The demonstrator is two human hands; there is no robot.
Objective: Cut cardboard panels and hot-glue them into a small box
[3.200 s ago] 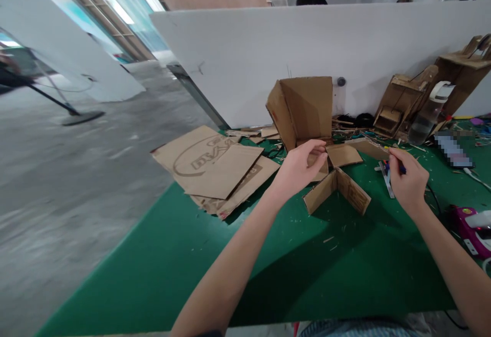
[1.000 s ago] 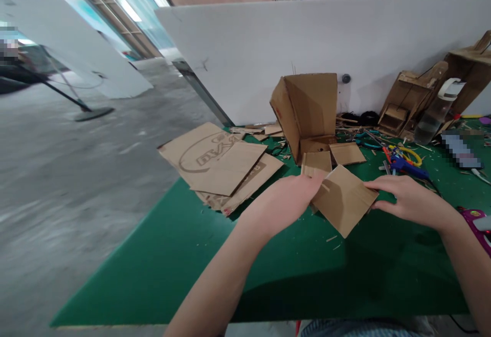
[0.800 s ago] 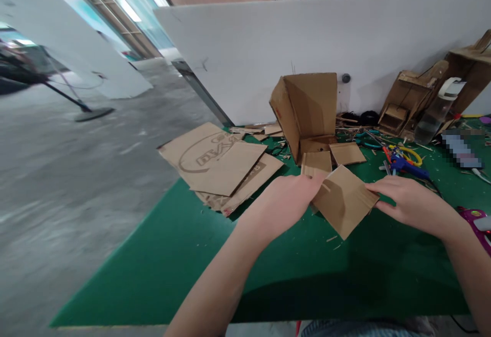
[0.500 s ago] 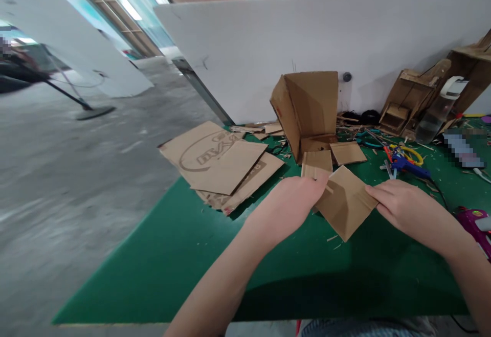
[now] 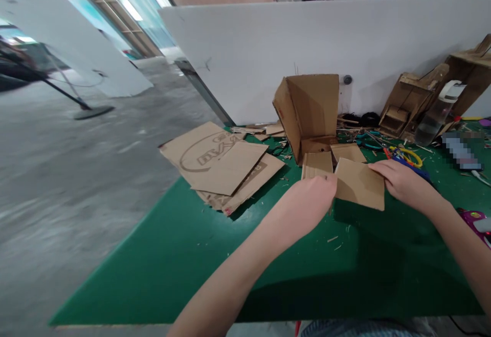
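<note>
A small rectangular cardboard piece [image 5: 359,186] is held off the table between both hands. My left hand [image 5: 312,201] pinches its left edge, while my right hand [image 5: 397,181] grips its upper right corner with thumb and fingers. Just behind my left hand a smaller cardboard piece [image 5: 316,163] lies on the green table, partly covered by the knuckles. Another cardboard piece [image 5: 348,152] rests behind the held one. Beyond them stands an open cardboard corner structure [image 5: 312,102] with two upright walls and a base.
Flat cardboard sheets [image 5: 215,158] are stacked at the left on the green table [image 5: 184,255]. To the right lie a blue glue gun [image 5: 412,168], yellow-handled tool, phone [image 5: 462,152], water bottle [image 5: 437,114] and magenta tool [image 5: 475,222]. A white partition [image 5: 238,61] stands behind.
The held cardboard piece has turned from a diamond-like slant to nearly level and risen slightly. My right hand has moved up and a little right; my left hand has shifted slightly right.
</note>
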